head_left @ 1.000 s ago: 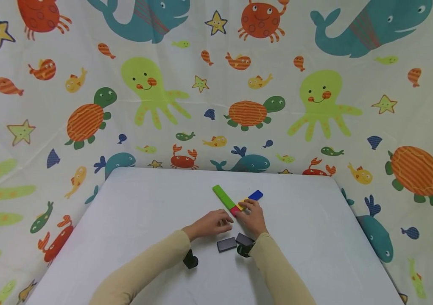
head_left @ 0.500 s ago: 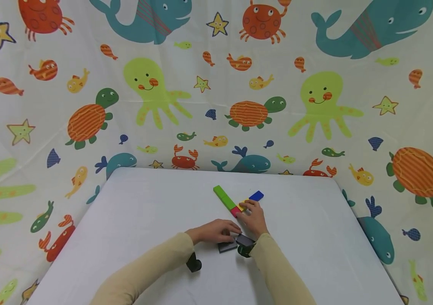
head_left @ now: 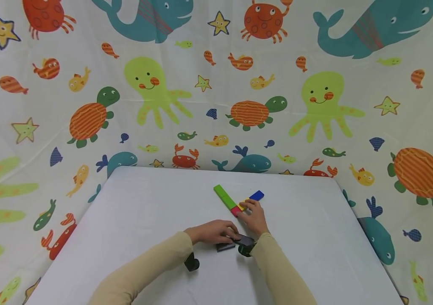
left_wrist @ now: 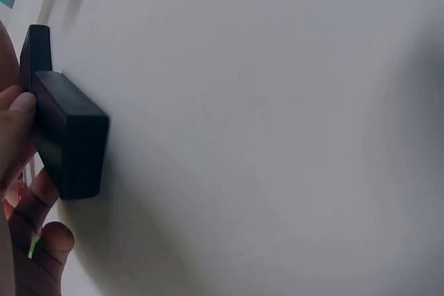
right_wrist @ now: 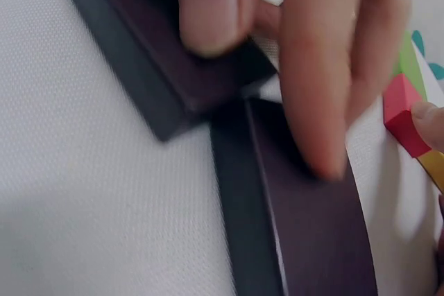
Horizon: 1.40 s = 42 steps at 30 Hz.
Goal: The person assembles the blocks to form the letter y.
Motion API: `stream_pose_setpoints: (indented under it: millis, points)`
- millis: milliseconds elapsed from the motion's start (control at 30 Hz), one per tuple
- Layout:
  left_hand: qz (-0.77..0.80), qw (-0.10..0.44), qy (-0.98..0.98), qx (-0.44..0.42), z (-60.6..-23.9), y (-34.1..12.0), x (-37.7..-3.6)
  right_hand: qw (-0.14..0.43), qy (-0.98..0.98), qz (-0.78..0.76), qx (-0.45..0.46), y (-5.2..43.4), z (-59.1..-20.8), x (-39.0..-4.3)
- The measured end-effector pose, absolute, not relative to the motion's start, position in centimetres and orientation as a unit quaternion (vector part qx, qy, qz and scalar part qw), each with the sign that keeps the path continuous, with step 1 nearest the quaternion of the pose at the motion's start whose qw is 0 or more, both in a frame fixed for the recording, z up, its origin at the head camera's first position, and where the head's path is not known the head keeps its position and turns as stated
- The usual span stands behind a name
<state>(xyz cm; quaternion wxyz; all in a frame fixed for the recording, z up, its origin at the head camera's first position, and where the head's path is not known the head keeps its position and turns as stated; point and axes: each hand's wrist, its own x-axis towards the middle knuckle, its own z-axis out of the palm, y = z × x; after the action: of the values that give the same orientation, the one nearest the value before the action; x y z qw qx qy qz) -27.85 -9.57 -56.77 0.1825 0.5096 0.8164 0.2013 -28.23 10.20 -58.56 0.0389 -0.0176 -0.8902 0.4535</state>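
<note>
On the white table (head_left: 143, 212), going from left to right, the left hand (head_left: 213, 232) comes first. It reaches in from a beige sleeve (head_left: 143, 271) and lies over two dark grey blocks near the table's front middle. In the head view its fingers curl down onto the nearer dark block (head_left: 225, 247) and reach across to the farther dark block (head_left: 244, 240), which lies just beside it. The left wrist view shows fingertips (left_wrist: 17, 112) pressed against the end of a dark block (left_wrist: 69, 143) resting on the cloth. The right wrist view, though blurred, shows a thumb (right_wrist: 208, 12) pressing on top of one dark block (right_wrist: 159, 81) and a finger laid down onto the second dark block (right_wrist: 305, 240), the two blocks touching at a corner. So the left hand pinches these blocks, its fingers bent round them.

Further back and to the right lies a row of coloured blocks: a long green block (head_left: 224, 197) angled toward the rear, a small red block (head_left: 235, 210) touching its near end, then a yellow block (head_left: 243, 203), mostly covered, and a blue block (head_left: 256, 195) at the far right. The right hand (head_left: 253, 217) rests on this row, fingers bent with their tips on the yellow and red pieces; whether it pinches them or merely presses I cannot tell. Its wrist sits just beside the farther dark block.
</note>
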Motion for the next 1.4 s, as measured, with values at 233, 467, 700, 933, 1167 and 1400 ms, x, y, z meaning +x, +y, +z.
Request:
stream_pose_setpoints:
  millis: [233, 467, 700, 933, 1167, 1400]
  points:
    - [0.202, 0.182, 0.833, 0.482, -56.4, -13.0, -28.4, 0.029, -0.89, 0.454, -0.022, 10.3, -58.6, -28.2]
    - [0.264, 0.194, 0.83, 0.452, -55.7, -15.8, -28.7, 0.03, -0.889, 0.456, -0.029, 10.7, -58.5, -28.3]
    - [0.304, 0.197, 0.829, 0.426, -56.0, -15.8, -28.8, 0.034, -0.892, 0.45, -0.025, 10.6, -58.5, -28.2]
    - [0.28, 0.252, 0.812, 0.446, -56.3, -15.0, -28.3, 0.028, -0.889, 0.457, -0.025, 10.3, -58.5, -27.8]
    - [0.29, 0.277, 0.808, 0.432, -56.2, -14.4, -27.8, 0.035, -0.894, 0.447, -0.012, 10.2, -58.5, -27.9]
    - [0.291, 0.264, 0.802, 0.449, -56.1, -14.1, -27.4, 0.031, -0.891, 0.453, -0.018, 10.2, -58.4, -27.8]
